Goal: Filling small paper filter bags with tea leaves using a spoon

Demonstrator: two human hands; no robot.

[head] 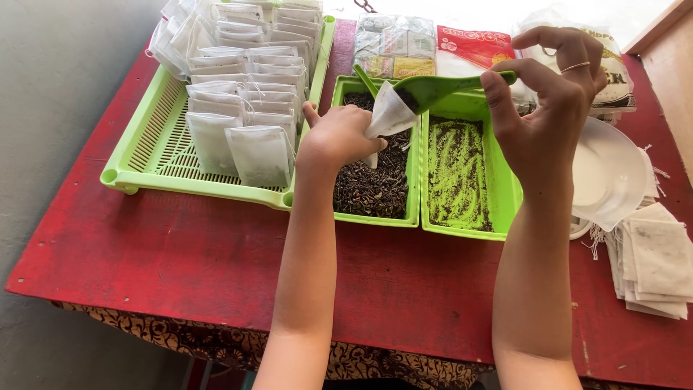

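Note:
My left hand (339, 136) pinches a small white paper tea bag (390, 114) open above a green tub (413, 193) of dark loose tea leaves. My right hand (543, 101) holds the handle of a green scoop (442, 88), whose bowl is tipped into the bag's mouth. A second green tub (510, 189) to the right has only a thin scatter of tea dust on its bottom. A second green scoop handle (367, 81) sticks out of the dark tea behind the bag.
A large slotted green tray (153, 148) at the left holds several filled white bags. A stack of empty bags (655, 263) and a white bowl (612, 173) lie at the right on the red table (180, 256). Packets (395, 45) stand at the back.

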